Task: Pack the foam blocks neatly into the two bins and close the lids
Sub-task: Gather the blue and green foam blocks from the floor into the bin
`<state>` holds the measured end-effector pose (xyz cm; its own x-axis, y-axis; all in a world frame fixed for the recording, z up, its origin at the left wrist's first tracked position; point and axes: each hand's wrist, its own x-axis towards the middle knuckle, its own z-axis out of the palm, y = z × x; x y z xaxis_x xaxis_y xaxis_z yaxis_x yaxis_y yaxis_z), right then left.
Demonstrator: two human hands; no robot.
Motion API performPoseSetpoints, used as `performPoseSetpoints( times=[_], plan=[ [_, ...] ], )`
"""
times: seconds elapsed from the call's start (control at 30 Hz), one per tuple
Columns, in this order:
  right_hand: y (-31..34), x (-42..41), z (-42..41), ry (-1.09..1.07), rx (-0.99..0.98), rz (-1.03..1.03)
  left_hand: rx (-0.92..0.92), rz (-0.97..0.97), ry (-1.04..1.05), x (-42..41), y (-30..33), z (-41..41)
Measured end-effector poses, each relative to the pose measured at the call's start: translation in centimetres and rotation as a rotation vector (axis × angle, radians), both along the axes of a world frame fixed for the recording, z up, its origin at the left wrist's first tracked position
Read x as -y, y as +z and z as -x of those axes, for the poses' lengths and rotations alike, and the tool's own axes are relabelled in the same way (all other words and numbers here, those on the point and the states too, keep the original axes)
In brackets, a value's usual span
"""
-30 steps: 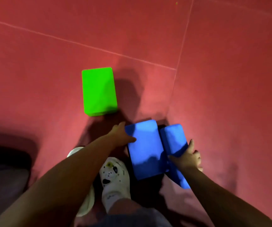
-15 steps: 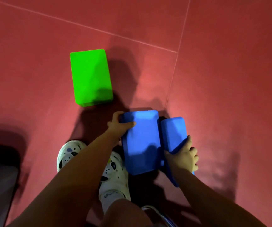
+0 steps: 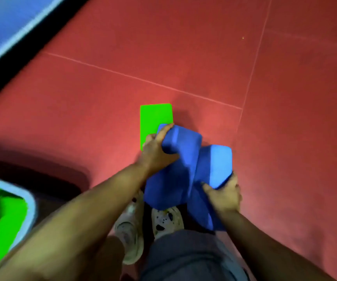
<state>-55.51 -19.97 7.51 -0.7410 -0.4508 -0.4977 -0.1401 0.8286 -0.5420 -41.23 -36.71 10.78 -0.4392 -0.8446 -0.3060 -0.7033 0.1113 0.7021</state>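
- Currently, head view: the step in hand appears to be gathering loose blocks from the red floor for transfer to a bin.
- The left hand curls its fingers round the left blue foam block; the right hand grips the right blue foam block. The two blocks touch.
- A green foam block lies flat on the floor, partly behind the left block.
- A bin at lower left, pale-rimmed, holds green foam.
- Next move likely calls for carrying both blocks left to that bin and seating them flat.
- Blocks: matte, rectangular, with rounded corners.
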Motion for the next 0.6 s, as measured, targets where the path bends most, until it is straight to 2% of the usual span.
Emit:
performPoseSetpoints(
  times=[0.23,0.43,0.6],
  plan=[
    [9.8,7.5,-7.8,0.378,0.09,0.385,-0.004,0.429,0.215,-1.6,15.2,-15.9],
    [18.1,10.3,-20.1,0.548,0.114,0.584,0.067,0.652,0.483,-8.5,23.2,-31.8],
    [20.9,10.0,-31.0,0.692,0.212,0.526,0.202,0.689,0.803,-12.6,25.0,-42.3]
  ],
)
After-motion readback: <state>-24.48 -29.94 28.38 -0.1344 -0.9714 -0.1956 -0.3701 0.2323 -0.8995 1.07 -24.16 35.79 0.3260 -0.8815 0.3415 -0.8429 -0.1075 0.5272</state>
